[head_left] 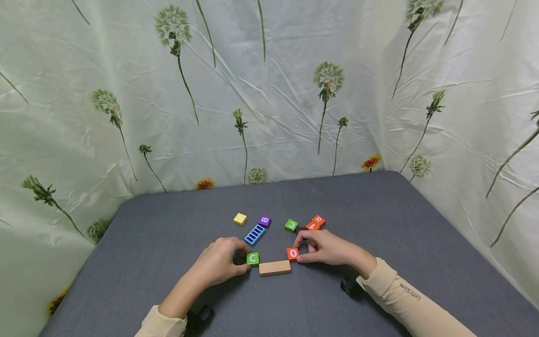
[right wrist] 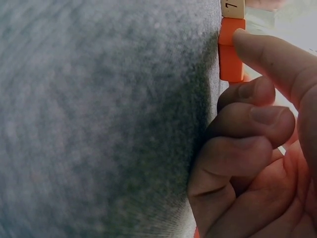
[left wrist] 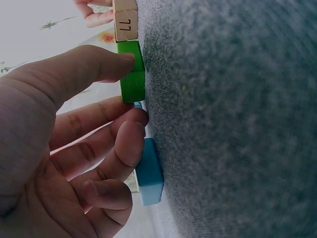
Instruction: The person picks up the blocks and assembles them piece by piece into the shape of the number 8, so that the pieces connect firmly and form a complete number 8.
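Note:
My left hand (head_left: pixel 216 262) pinches a green block (head_left: pixel 252 259) marked C between thumb and index finger. In the left wrist view the thumb lies on the near side of that green block (left wrist: pixel 132 84), the other fingers curling loosely below. My right hand (head_left: pixel 332 248) pinches an orange block (head_left: pixel 292 253) marked 0, thumb on its near side in the right wrist view. Between the two blocks lies a plain wooden plank (head_left: pixel 275 268), its ends close to both. A blue striped block (head_left: pixel 254 235) lies just beyond my left fingers.
Behind are a yellow block (head_left: pixel 240 219), a purple 8 block (head_left: pixel 264 221) and a green 3 block (head_left: pixel 291 225). Two orange blocks, one marked R (head_left: pixel 318 220), sit beyond my right hand. A patterned cloth (head_left: pixel 278 93) hangs around the grey table (head_left: pixel 168 224).

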`<action>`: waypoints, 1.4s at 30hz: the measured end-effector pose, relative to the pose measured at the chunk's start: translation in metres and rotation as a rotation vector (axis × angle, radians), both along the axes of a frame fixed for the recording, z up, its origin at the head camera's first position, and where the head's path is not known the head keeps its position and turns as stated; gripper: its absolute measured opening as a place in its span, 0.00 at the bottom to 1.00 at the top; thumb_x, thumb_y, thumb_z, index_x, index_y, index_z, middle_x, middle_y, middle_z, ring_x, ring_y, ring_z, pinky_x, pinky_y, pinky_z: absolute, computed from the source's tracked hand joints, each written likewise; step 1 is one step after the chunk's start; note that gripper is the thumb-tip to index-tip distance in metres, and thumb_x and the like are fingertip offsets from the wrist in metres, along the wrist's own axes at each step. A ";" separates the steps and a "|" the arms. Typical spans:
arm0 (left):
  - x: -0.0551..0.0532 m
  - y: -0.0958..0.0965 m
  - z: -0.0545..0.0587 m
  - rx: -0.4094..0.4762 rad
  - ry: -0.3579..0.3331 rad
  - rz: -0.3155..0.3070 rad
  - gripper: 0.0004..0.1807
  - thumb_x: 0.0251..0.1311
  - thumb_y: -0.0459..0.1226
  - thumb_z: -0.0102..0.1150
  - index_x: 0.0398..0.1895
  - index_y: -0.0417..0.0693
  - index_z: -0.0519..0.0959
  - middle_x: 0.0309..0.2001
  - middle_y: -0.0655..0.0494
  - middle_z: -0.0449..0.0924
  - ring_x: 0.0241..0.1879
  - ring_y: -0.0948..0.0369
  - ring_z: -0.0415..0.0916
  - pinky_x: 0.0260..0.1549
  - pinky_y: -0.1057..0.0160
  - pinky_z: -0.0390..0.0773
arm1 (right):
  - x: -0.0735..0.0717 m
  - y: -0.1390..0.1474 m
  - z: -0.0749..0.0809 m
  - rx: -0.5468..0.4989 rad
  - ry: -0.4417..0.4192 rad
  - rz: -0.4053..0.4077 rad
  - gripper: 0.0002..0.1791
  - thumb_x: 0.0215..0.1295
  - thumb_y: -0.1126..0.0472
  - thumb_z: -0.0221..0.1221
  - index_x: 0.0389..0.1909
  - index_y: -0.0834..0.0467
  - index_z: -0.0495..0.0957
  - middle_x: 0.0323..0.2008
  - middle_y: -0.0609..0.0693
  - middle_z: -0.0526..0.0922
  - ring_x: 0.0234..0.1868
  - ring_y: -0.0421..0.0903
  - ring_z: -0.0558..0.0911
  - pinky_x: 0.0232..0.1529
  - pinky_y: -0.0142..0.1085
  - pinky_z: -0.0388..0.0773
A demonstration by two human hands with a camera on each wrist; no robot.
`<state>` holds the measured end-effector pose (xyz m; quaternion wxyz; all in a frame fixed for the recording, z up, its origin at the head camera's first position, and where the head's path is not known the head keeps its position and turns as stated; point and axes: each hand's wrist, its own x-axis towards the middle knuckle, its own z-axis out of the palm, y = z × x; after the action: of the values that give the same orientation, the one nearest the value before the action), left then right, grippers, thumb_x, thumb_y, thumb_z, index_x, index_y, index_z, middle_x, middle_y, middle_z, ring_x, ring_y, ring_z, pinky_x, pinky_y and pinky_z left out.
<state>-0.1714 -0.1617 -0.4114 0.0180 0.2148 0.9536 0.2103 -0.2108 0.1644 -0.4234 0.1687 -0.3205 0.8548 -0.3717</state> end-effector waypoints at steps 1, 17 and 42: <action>0.000 0.000 0.000 0.000 -0.003 0.000 0.12 0.53 0.40 0.83 0.39 0.55 0.89 0.35 0.66 0.84 0.36 0.66 0.77 0.37 0.57 0.79 | 0.000 0.000 0.000 0.004 -0.002 -0.003 0.12 0.71 0.53 0.71 0.50 0.51 0.82 0.20 0.38 0.70 0.22 0.31 0.68 0.28 0.28 0.65; -0.015 -0.023 0.022 0.076 0.030 0.006 0.11 0.64 0.39 0.75 0.49 0.50 0.89 0.36 0.64 0.87 0.25 0.71 0.72 0.26 0.67 0.73 | 0.001 -0.001 0.002 0.009 -0.013 -0.010 0.12 0.72 0.54 0.71 0.51 0.52 0.82 0.20 0.38 0.70 0.21 0.32 0.67 0.28 0.28 0.64; -0.100 -0.039 0.017 0.114 -0.094 0.017 0.15 0.66 0.36 0.73 0.55 0.48 0.88 0.40 0.54 0.87 0.32 0.62 0.79 0.34 0.61 0.78 | 0.003 -0.001 0.002 0.014 -0.005 -0.024 0.12 0.71 0.55 0.71 0.49 0.52 0.81 0.20 0.39 0.69 0.22 0.33 0.68 0.29 0.29 0.64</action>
<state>-0.2719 -0.2006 -0.3949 0.0489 0.1974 0.9399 0.2743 -0.2080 0.1634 -0.4215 0.1687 -0.3079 0.8608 -0.3686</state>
